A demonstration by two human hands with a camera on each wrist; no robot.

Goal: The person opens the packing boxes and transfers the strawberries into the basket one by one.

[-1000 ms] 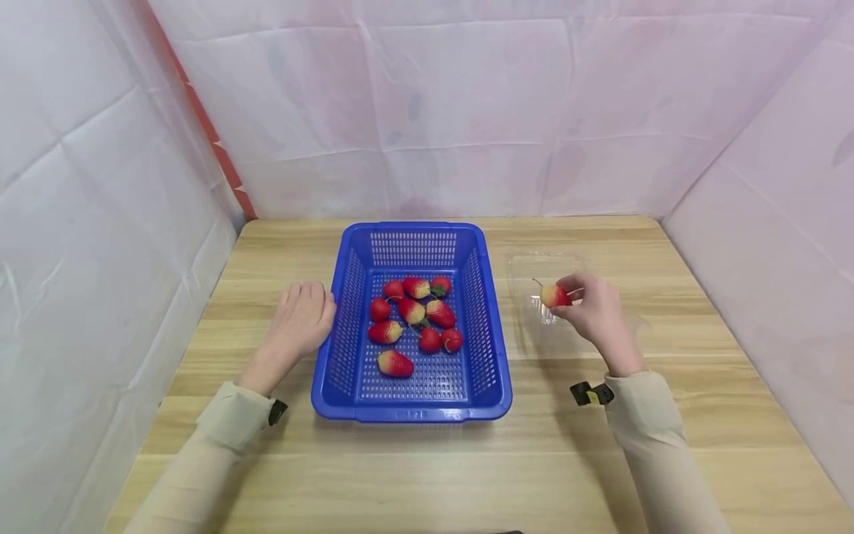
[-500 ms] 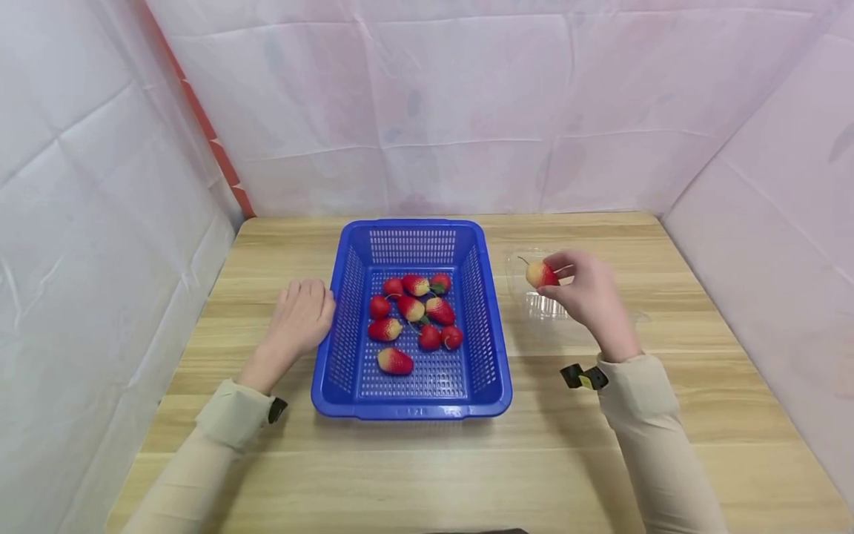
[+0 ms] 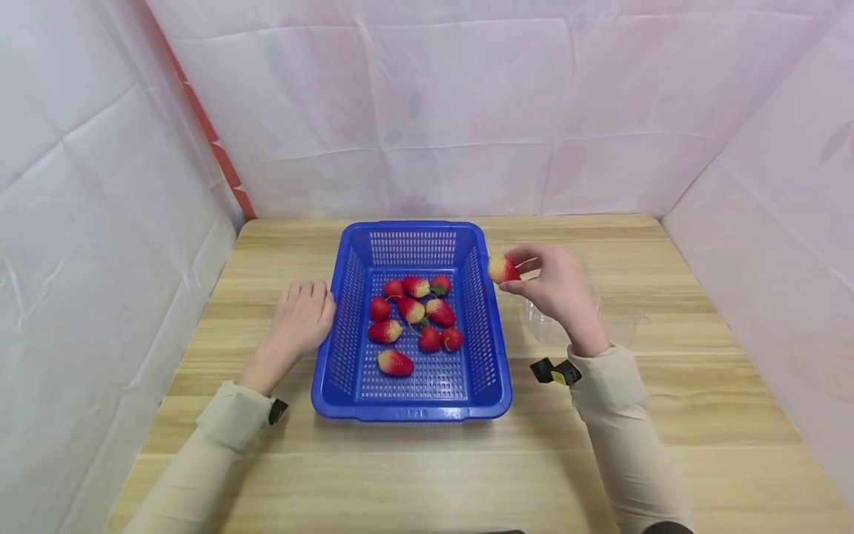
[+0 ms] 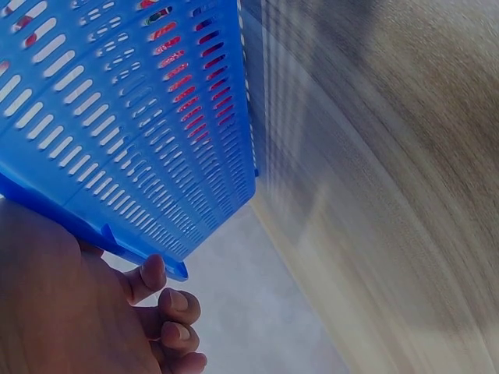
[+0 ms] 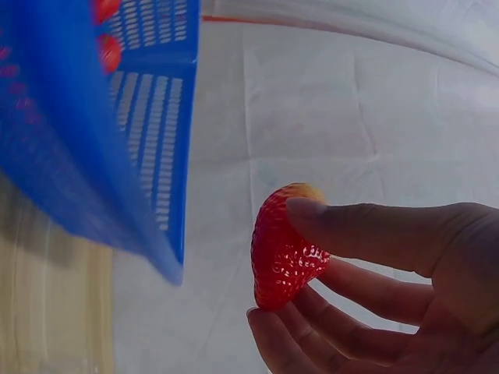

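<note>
In the head view my right hand [image 3: 550, 285] pinches a red-and-yellow strawberry [image 3: 502, 270] between thumb and fingers, at the right rim of the blue plastic basket [image 3: 412, 412]. The right wrist view has the strawberry [image 5: 284, 253] beside the basket wall, thumb on one side and fingertips on the other. My left hand [image 3: 303, 315] holds the basket's left rim; its curled fingertips [image 4: 179, 304] show by that rim in the left wrist view. Several strawberries [image 3: 396, 363] and small round red fruits [image 3: 430, 339] with stems, like cherries, lie on the basket floor.
A clear plastic container [image 3: 543, 322] sits to the basket's right, partly hidden under my right hand. Everything stands on a wooden table [image 3: 414, 475]. White sheeting [image 3: 467, 111] encloses the table's back and sides.
My right hand has carried the strawberry left and slightly away from me, from above the clear container to the basket's right rim. The left hand and basket have stayed put.
</note>
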